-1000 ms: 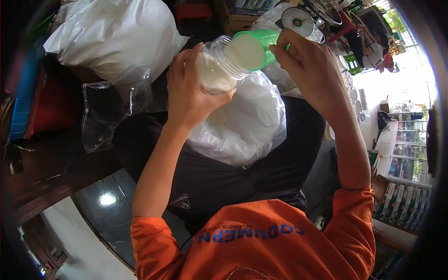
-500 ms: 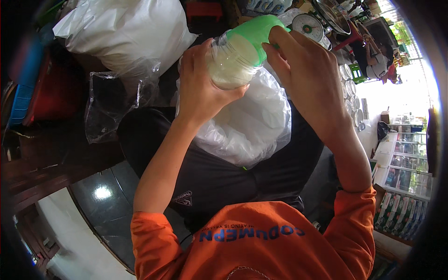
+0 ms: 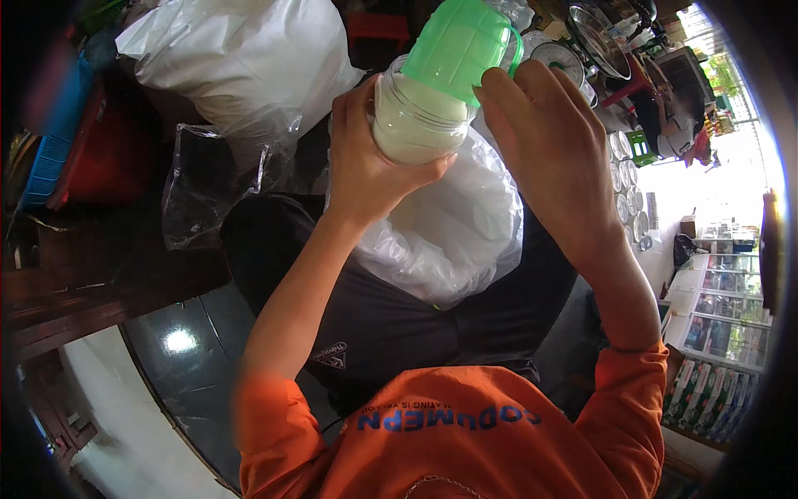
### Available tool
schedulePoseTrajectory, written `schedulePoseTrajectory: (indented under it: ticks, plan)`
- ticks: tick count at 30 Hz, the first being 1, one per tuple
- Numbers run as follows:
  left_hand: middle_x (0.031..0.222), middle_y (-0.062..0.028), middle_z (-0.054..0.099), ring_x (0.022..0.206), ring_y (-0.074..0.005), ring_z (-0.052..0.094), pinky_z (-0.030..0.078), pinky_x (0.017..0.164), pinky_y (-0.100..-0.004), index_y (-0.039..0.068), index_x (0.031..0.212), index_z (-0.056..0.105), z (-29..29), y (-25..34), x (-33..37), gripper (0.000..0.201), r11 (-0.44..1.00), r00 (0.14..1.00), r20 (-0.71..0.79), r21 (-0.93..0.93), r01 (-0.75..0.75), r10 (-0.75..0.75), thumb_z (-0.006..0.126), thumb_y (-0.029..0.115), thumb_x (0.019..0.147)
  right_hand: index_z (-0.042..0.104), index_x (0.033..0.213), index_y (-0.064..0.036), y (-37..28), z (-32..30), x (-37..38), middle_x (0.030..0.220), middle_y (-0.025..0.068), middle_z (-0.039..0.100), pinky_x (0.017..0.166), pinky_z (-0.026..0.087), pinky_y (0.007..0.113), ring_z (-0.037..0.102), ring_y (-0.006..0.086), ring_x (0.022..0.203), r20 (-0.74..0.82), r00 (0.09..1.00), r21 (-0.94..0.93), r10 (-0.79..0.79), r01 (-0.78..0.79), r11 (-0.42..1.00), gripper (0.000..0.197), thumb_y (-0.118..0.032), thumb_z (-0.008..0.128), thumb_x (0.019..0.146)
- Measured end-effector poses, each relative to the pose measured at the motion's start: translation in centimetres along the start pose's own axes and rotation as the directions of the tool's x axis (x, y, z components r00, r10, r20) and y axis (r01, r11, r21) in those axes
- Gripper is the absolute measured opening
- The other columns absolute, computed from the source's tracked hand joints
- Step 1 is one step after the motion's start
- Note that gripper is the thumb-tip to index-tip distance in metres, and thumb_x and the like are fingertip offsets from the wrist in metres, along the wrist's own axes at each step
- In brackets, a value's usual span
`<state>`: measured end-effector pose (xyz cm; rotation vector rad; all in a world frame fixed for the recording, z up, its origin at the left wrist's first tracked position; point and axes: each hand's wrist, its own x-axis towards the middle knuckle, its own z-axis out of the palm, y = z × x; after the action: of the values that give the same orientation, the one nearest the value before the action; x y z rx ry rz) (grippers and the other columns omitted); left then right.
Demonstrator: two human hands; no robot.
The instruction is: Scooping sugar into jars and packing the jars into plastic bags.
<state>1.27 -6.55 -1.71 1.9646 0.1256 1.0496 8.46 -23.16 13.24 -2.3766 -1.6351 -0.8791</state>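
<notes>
A clear jar [image 3: 418, 131] with whitish contents is wrapped by the fingers of my left hand [image 3: 357, 162]. Tilted over its mouth is a translucent green plastic mug [image 3: 453, 51]. My right hand [image 3: 555, 137] grips this mug by its handle, the fingers partly hidden behind the knuckles. Whitish stuff shows through the mug's wall; whether it is flowing I cannot tell. Just below the jar, a white plastic bag [image 3: 465, 249] gapes between my legs, its rim folded outward.
A large full white sack [image 3: 249, 50] stands at the far left, with a clear plastic bag [image 3: 212, 187] before it. Blue and red containers lie beyond. A dial scale [image 3: 559, 60] stands at the far right; a person [image 3: 677, 125] and glass display cases [image 3: 723, 308] are farther off.
The green mug has swung more upright over the jar's mouth, its base now pointing up and away. The jar has turned more upright in my left hand.
</notes>
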Motion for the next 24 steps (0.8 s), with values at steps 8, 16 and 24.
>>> schedulePoseTrajectory:
  ticks: [8,16,24]
  plan:
    - [0.132,-0.0171,0.053,0.122,-0.029,0.056,0.048,0.105,-0.0461,-0.004,0.14,0.049,-0.1,-0.4,0.3,0.096,0.994,0.999,0.024,-0.098,0.038,-0.036,0.1,0.027,0.064,0.068,0.103,-0.0071,0.3,-0.5,0.2,0.092,0.0093,0.065,0.073,0.055,0.042,0.067,0.0305,0.082,-0.074,0.996,0.053,0.047,-0.043,0.998,0.014,-0.01,0.078,0.093]
    - [0.134,-0.0201,0.05,0.125,-0.0369,0.053,0.049,0.104,-0.051,-0.003,0.143,0.046,0.4,-0.9,0.2,0.103,0.992,0.999,-0.037,-0.122,-0.031,0.026,0.1,0.032,0.062,0.07,0.099,-0.005,0.6,-0.2,-0.7,0.091,0.0102,0.068,0.072,0.056,0.04,0.069,0.0301,0.08,-0.13,0.988,0.173,0.088,-0.065,0.983,0.012,-0.009,0.079,0.093]
    - [0.134,-0.0194,0.051,0.126,-0.0363,0.053,0.047,0.106,-0.0507,-0.002,0.143,0.044,0.6,-0.9,0.2,0.104,0.997,1.0,-0.025,-0.073,0.011,-0.013,0.1,0.029,0.062,0.069,0.098,-0.0127,1.5,0.8,-1.5,0.086,0.004,0.061,0.067,0.055,0.039,0.064,0.0247,0.076,-0.234,0.97,0.207,0.06,-0.011,0.978,0.015,-0.012,0.082,0.088]
